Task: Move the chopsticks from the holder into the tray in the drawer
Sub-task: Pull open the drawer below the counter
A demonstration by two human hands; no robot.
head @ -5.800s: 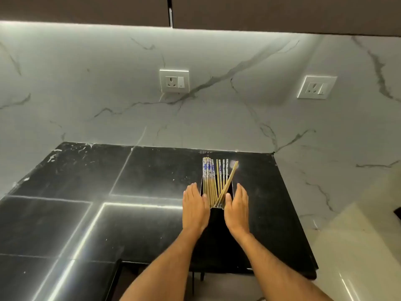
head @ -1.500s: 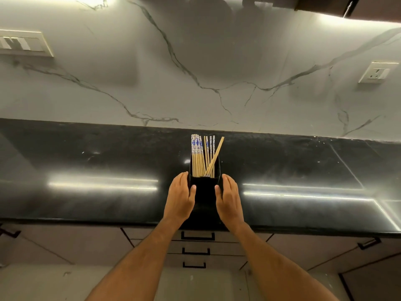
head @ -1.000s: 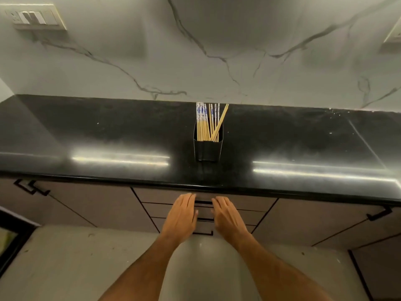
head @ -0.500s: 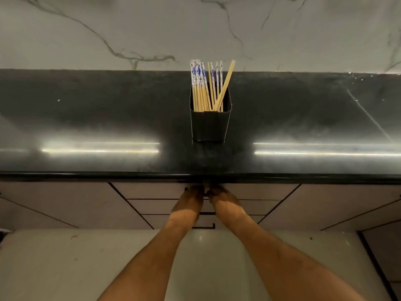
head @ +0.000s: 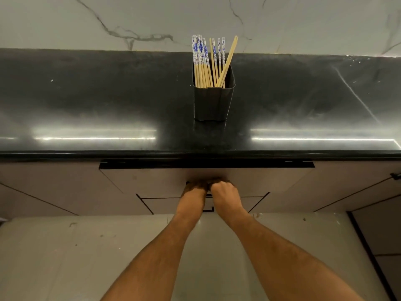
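Note:
A dark square holder stands upright on the black countertop, filled with several wooden chopsticks, some with blue-and-white tops. Directly below it, the top drawer is pulled out slightly, with a dark gap under the counter edge. My left hand and my right hand are side by side, fingers curled on the drawer handle at its middle. The handle is mostly hidden by the hands. The drawer's inside and any tray are hidden.
A white marble wall rises behind the counter. Lower drawers sit beneath the top one, and cabinet doors flank them on both sides. A cabinet handle shows at the far right. Pale floor lies below.
My hands set the holder on this counter, dropped to the drawer front and closed on the handle. The top drawer has since come out a little, opening a dark gap.

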